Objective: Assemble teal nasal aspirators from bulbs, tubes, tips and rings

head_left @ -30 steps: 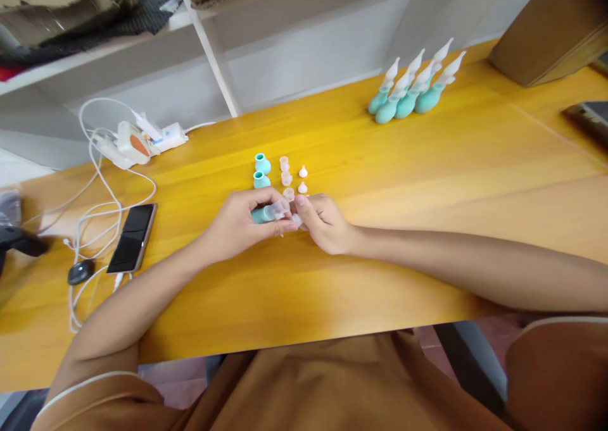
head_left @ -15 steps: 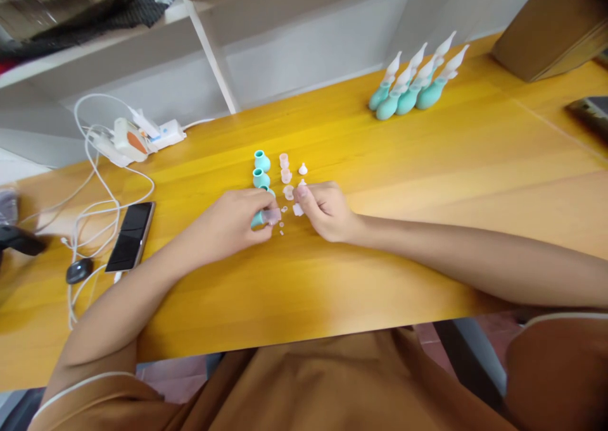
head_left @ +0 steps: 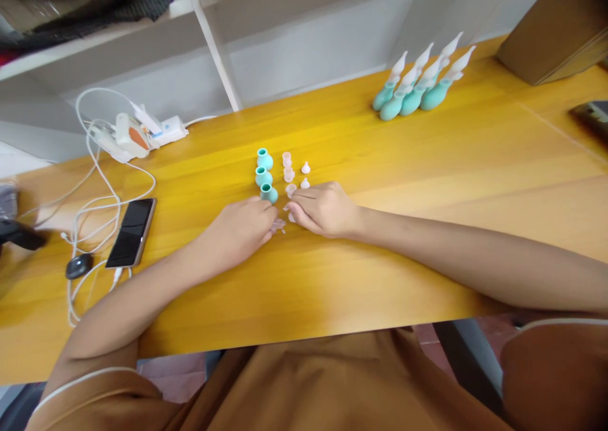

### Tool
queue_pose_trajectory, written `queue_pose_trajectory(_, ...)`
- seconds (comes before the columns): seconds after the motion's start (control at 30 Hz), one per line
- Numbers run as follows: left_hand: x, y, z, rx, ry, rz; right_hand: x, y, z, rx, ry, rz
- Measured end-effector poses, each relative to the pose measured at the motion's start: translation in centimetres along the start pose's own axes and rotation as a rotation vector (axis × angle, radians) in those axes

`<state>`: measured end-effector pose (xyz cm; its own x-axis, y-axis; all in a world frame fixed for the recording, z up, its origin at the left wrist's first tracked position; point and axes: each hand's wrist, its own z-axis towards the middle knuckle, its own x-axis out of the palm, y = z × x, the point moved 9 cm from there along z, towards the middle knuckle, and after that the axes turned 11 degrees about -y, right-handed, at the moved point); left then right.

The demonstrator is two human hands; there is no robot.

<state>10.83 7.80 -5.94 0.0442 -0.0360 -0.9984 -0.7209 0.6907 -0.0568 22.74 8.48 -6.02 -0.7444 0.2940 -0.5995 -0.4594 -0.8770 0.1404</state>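
Observation:
My left hand [head_left: 244, 230], knuckles up and fingers curled, is closed on a translucent pinkish connector [head_left: 278, 225] that pokes out past the fingertips. The teal bulb behind that connector is hidden under the hand. Close by on the right, my right hand [head_left: 325, 209] has its thumb and fingers pressed together beside a small pale piece [head_left: 291, 217]; what it grips is mostly covered. Just beyond both hands stand teal bulbs [head_left: 268, 194] in a column, pinkish connectors [head_left: 289, 174] in a second, and small white cone-shaped pieces [head_left: 305, 168] in a third.
Several teal bulbs with long white tips [head_left: 411, 99] stand together at the back right. A phone [head_left: 132, 233], a black mouse-like object [head_left: 79, 266], white cables and a power strip [head_left: 168, 133] lie at the left. A cardboard box [head_left: 546, 32] occupies the far right.
My left hand has turned over and lowered, hiding the teal bulb it showed and uncovering the nearest standing bulb. My right hand has shifted left, its fingertips now close to the connector.

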Motion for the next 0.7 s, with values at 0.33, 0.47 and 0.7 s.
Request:
queue_pose_trajectory(0.33, -2.7, -0.3, 0.0, -0.049, -0.048, -0.126, -1.0, -3.2, 0.5, 0.461, -0.199, 0.468)
queue_pose_trajectory(0.47, -4.3, -0.3, 0.1, -0.062, -0.137, -0.239, -2.0, -4.5, 1.2, 0.550, -0.209, 0.469)
queue_pose_trajectory(0.7, -7.0, 1.7, 0.0, -0.096, -0.302, -0.198, -0.8, -15.4, 3.5, 0.525, 0.041, -0.081)
